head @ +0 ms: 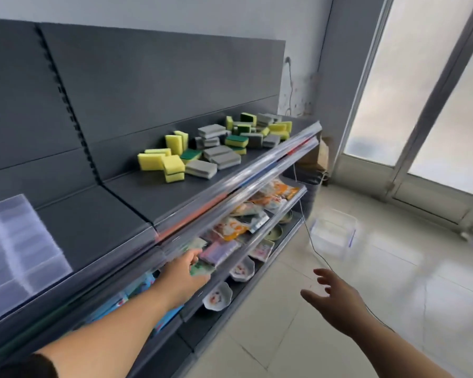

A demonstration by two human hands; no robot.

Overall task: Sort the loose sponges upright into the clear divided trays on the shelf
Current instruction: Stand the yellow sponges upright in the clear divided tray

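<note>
Head: sponges well beyond left hand

sleeve: dark, on left arm | left hand: bare | right hand: bare

The clear divided tray is cut off by the left edge, so its full compartment count cannot be read. The left grip is motion-blurred. Its leading edge merges with the packets on the lower shelf, and contact cannot be confirmed. Packet print is illegible. The clear box on the floor is blurred. The rear sponges overlap, so hidden ones cannot be counted.
</note>
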